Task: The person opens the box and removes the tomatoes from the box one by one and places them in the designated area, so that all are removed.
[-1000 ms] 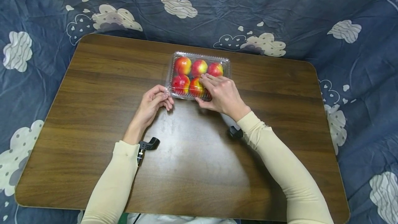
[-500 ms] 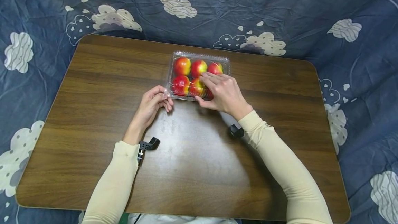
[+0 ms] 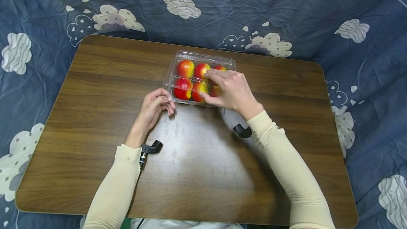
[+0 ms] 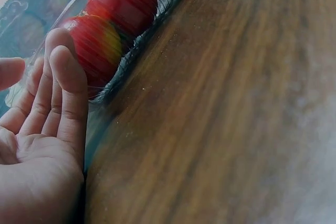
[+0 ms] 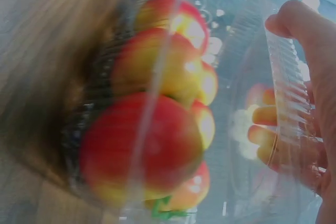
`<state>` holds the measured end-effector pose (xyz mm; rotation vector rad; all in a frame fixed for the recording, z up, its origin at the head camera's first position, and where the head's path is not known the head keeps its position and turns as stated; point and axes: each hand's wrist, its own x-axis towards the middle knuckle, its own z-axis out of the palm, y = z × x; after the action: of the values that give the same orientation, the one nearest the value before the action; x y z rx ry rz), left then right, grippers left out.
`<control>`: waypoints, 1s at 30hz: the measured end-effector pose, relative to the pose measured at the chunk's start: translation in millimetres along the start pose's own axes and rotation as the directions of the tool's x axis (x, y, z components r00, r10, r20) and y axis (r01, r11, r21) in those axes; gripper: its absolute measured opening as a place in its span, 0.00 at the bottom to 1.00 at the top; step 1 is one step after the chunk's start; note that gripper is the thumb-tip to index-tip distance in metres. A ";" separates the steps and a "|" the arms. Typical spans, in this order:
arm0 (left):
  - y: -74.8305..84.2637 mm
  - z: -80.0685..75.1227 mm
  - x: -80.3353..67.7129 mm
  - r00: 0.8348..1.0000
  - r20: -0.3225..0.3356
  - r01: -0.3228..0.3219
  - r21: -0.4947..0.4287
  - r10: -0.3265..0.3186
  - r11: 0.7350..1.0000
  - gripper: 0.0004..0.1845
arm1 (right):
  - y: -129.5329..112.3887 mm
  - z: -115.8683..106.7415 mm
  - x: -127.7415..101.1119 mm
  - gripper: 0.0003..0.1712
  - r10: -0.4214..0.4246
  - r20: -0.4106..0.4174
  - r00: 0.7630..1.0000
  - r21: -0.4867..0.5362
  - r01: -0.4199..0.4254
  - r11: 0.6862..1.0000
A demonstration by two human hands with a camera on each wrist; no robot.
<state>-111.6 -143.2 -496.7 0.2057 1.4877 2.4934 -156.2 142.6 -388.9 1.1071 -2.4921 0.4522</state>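
Note:
A clear plastic clamshell box (image 3: 176, 58) with several red-yellow apples (image 3: 185, 68) sits on the far middle of the brown wooden table (image 3: 197, 158). My right hand (image 3: 206, 84) grips the box's lid, thumb under its front edge and fingers on top, and the lid stands partly raised. In the right wrist view the lid (image 5: 286, 72) is tilted up off the apples (image 5: 142, 145), with my fingers showing through it. My left hand (image 3: 166, 99) pinches the box's near left corner. The left wrist view shows that hand (image 4: 34, 61) against the rim beside the apples (image 4: 121, 3).
A dark blue bedcover with white cloud shapes (image 3: 286, 6) surrounds the table on all sides. Black camera mounts sit at my left wrist (image 3: 152, 147) and right wrist (image 3: 242, 130). Bare wood lies in front of the box and to both sides.
My right hand has lifted the lid's front edge and moved slightly away from me. The box has shifted a little to the left. My left hand has stayed at the corner.

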 end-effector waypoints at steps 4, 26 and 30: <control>-0.4 -0.7 -0.5 1.000 -0.003 -0.012 -0.018 0.012 1.000 0.08 | 1.9 -7.5 4.0 0.32 0.020 -0.003 1.000 0.052 -0.020 0.998; -2.0 -2.1 -0.7 1.000 0.004 -0.031 -0.029 0.031 0.999 0.10 | 23.4 -36.6 15.3 0.24 0.190 -0.183 0.964 0.189 -0.155 0.970; -2.3 -2.5 -0.8 1.000 0.004 -0.025 -0.021 0.025 0.999 0.11 | 27.3 -37.2 14.7 0.23 0.229 -0.214 0.950 0.211 -0.184 0.960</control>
<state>-111.1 -144.5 -499.8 0.2266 1.4656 2.5253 -178.3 166.8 -353.2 0.8015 -2.3975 0.8450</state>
